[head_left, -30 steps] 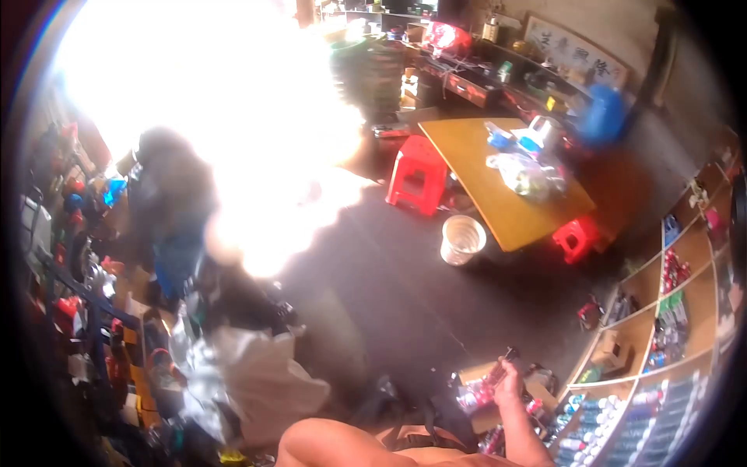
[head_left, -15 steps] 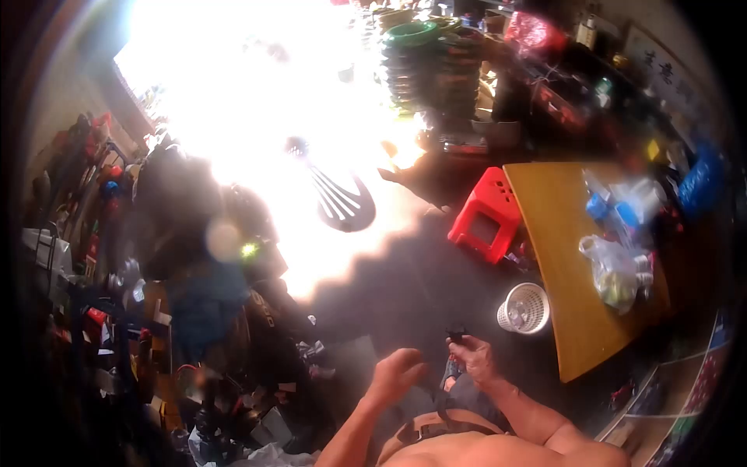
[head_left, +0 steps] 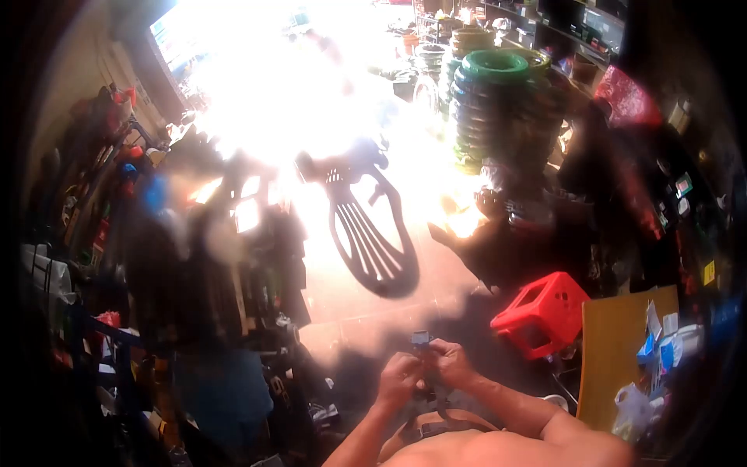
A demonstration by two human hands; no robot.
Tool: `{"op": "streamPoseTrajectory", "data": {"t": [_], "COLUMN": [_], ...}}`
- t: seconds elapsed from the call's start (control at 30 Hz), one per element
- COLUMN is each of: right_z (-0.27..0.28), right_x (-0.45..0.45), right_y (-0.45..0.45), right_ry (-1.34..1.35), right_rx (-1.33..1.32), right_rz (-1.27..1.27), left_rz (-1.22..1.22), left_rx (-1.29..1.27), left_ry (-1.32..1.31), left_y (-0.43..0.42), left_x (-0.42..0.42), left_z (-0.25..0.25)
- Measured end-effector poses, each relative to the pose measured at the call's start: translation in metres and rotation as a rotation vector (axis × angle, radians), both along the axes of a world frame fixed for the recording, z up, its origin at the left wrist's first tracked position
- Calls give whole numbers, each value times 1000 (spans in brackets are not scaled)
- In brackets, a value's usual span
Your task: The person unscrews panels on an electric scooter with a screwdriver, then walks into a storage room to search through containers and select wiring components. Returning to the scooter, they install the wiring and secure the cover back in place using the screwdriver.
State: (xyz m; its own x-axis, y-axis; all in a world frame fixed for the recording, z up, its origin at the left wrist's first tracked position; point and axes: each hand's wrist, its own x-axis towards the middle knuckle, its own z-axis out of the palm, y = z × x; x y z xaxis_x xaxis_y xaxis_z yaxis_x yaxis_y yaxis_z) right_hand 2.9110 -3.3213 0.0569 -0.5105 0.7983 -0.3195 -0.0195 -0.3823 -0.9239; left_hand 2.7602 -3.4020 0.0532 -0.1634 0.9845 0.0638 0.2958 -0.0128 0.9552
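Note:
Both of my hands meet in front of my body, at the bottom middle of the head view. My right hand (head_left: pixel 453 363) is closed round a small dark object (head_left: pixel 421 339) with a pale square top. Close against it on the left, my left hand (head_left: pixel 401 378) has its fingers curled together near the lower part of that object. What the left fingers pinch is too small to make out. A dark strap or belt (head_left: pixel 443 426) crosses my waist just below the hands.
A tipped-looking red stool (head_left: pixel 542 314) stands beside a yellow-brown table (head_left: pixel 615 350) holding plastic bags. Green-topped stacked rings (head_left: pixel 495 101) rise behind. A chair-shaped shadow (head_left: pixel 373 241) lies on the glaring floor. Crowded goods and a blue cloth (head_left: pixel 226 393) fill the left side.
The view has swung right to left, shifting the table and stool rightward and down. My hands, apart before, have come together at the small dark object, which the right hand held earlier.

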Motion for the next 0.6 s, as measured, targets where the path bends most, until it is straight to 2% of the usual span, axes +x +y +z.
{"op": "streamPoseTrajectory", "data": {"t": [0.07,0.1,0.13,0.2,0.27,0.3,0.37,0.47,0.53,0.6], "right_z": [13,43,42,38,26,22,16,17,46,74], "right_x": [-11,-19,-28,-40,-61,-75,-103,-145,-173,-204], "right_y": [70,105,143,205,278,311,389,502,584,654], "right_ry": [-39,-25,-4,19,131,189,276,256,192,164], "right_rx": [-69,-51,-35,4,-179,-254,-352,-307,-268,-281], "right_rz": [25,30,40,70,-36,-110,-196,-137,-67,-19], "left_rz": [-26,-40,-52,-110,-96,-115,-114,-33,63,68], "left_rx": [-94,-161,-236,-292,-395,-359,-352,-438,-513,-473], "left_ry": [-89,-103,-122,-326,-558,-699,-680,-706,-827,-901], "left_y": [67,100,132,194,278,320,400,506,574,626], "left_x": [-25,-37,-48,-68,-81,-85,-103,-140,-163,-192], "left_z": [19,36,42,35,26,31,24,16,28,42]}}
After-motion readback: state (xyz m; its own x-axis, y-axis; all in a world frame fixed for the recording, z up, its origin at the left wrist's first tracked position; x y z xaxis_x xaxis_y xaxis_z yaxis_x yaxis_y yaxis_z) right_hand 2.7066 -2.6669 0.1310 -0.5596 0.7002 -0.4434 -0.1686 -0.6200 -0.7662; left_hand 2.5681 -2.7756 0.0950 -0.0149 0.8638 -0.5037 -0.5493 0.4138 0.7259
